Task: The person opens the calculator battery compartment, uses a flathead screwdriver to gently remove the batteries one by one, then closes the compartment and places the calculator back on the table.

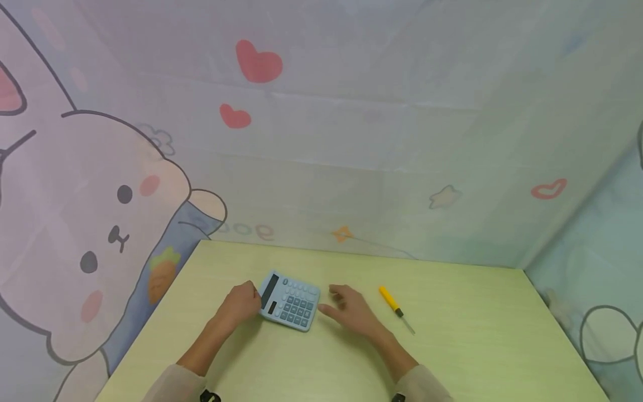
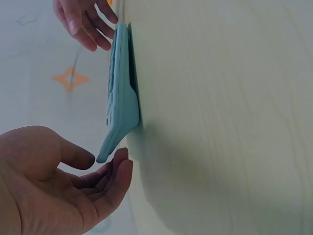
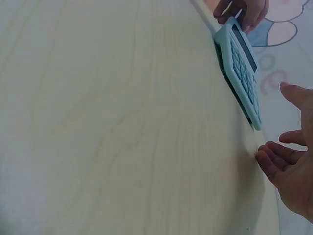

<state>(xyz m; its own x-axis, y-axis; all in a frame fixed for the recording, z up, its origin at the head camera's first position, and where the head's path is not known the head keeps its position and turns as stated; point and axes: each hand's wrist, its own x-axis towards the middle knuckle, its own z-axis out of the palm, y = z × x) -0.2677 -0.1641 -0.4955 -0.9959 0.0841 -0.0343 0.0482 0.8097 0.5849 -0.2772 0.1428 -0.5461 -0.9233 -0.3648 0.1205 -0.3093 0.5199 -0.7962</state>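
A light blue calculator (image 1: 291, 301) lies face up on the table, its display end toward my left hand (image 1: 240, 303). That hand has its thumb and curled fingers at the display-end edge, thumb on one side and fingers on the other, as the left wrist view shows at the calculator's rim (image 2: 110, 142). My right hand (image 1: 351, 310) hovers beside the opposite end, thumb and fingers apart, holding nothing. In the right wrist view, a small gap separates the right hand (image 3: 293, 161) from the calculator (image 3: 239, 68).
A screwdriver (image 1: 390, 300) with a yellow and black handle lies to the right of my right hand, its metal shaft pointing toward the near right. The pale yellow-green table (image 1: 477, 335) meets a printed cloth backdrop (image 1: 361, 139) with hearts and a cartoon rabbit.
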